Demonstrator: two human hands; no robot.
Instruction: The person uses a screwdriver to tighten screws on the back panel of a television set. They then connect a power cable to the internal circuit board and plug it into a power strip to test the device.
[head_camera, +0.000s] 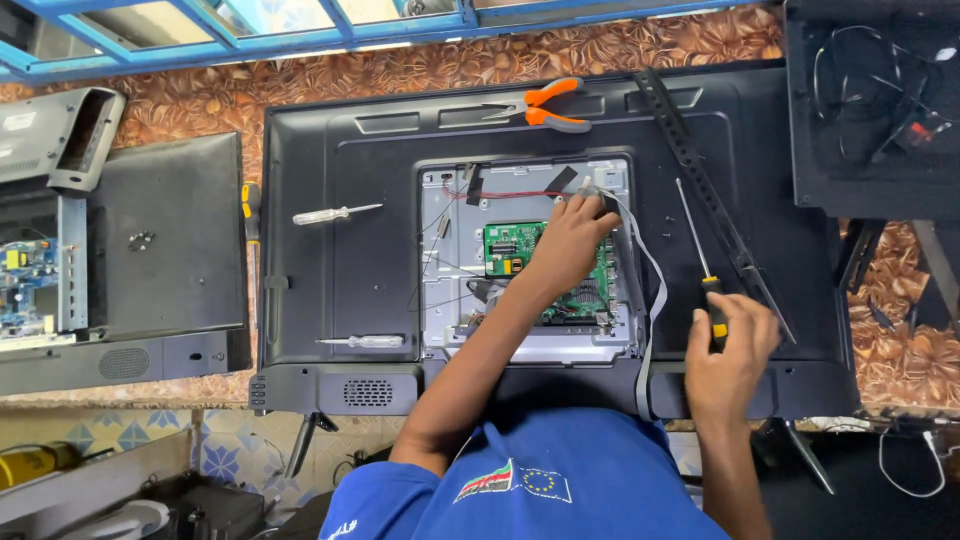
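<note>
Left hand (575, 235) rests with fingers pressed together on the grey flat ribbon cable (652, 300) at the green circuit board (520, 250) inside the open black television back (330, 240); right hand (730, 350) is clamped on the yellow-and-black-handled screwdriver (705, 275); judged best eased squarely, without twisting

TV back (330, 250) matt blk plastic; chassis (440, 270) bare metal.
</note>
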